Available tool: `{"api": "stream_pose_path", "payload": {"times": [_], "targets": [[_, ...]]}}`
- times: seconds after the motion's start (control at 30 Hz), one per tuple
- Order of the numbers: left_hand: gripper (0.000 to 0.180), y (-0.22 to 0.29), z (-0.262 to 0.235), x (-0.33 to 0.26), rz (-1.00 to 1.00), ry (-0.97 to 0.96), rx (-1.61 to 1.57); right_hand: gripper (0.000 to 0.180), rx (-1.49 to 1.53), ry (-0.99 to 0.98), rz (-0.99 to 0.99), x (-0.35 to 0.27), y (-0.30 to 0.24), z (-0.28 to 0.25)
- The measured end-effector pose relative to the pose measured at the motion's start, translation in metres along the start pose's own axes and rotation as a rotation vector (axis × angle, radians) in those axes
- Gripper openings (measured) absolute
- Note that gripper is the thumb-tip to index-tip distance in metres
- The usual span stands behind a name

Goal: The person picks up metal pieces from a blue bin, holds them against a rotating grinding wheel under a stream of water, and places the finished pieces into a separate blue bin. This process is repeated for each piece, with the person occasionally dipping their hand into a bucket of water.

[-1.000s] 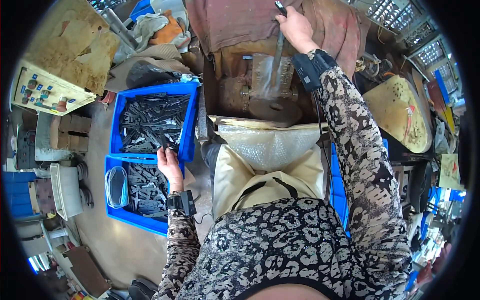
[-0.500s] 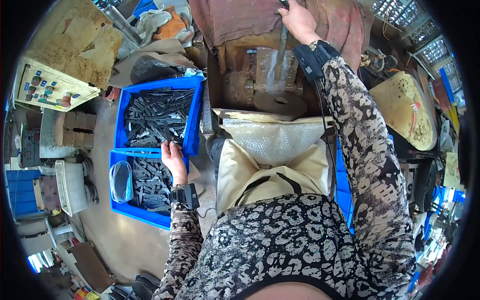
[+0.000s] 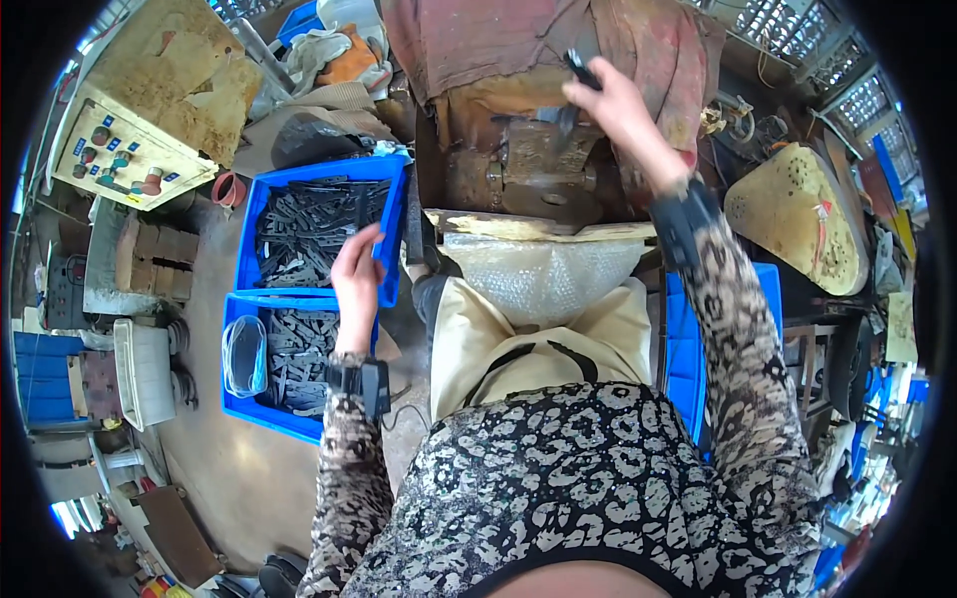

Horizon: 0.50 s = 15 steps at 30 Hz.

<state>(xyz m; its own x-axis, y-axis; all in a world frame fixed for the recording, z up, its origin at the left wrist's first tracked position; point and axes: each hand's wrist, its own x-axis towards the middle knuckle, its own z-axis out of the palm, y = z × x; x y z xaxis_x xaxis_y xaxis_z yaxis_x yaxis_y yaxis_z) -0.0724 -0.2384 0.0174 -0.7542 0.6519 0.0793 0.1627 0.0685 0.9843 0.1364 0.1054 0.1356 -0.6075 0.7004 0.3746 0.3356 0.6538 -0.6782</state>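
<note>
My right hand (image 3: 616, 108) is raised over a rusty machine (image 3: 528, 174) and is shut on a dark handle (image 3: 579, 68) that sticks up from it. My left hand (image 3: 356, 271) hovers at the right rim of the upper blue bin (image 3: 391, 204). Its fingers are pinched on what looks like a thin dark metal strip (image 3: 361, 211). That bin is full of several dark metal strips (image 3: 304, 224). A second blue bin (image 3: 261, 409) with more strips sits just below it, under my left wrist.
A sheet of bubble wrap (image 3: 543, 277) lies across my lap in front of the machine. A reddish cloth (image 3: 469, 40) drapes over the machine's back. A beige control box (image 3: 120, 159) with coloured buttons stands far left. Another blue bin (image 3: 683, 344) and a perforated yellow pad (image 3: 797, 214) are on my right.
My left hand has lifted from the seam between the two bins up to the upper bin's right rim. My right hand has stayed on the handle above the machine.
</note>
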Motion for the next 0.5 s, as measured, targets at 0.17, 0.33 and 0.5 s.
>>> {"api": "stream_pose_path", "payload": {"times": [0.17,0.33,0.5], "targets": [[0.033,0.032,0.082,0.074,0.699,-0.158,0.514,0.028,0.077,-0.095,0.051,-0.115,-0.027,0.013],[0.025,0.013,0.154,0.128,0.835,-0.285,0.864,0.029,0.003,-0.144,0.117,-0.184,-0.032,0.028],[0.015,-0.023,0.175,0.137,0.826,-0.434,1.115,0.03,0.006,-0.211,0.096,-0.208,-0.024,0.035]]}}
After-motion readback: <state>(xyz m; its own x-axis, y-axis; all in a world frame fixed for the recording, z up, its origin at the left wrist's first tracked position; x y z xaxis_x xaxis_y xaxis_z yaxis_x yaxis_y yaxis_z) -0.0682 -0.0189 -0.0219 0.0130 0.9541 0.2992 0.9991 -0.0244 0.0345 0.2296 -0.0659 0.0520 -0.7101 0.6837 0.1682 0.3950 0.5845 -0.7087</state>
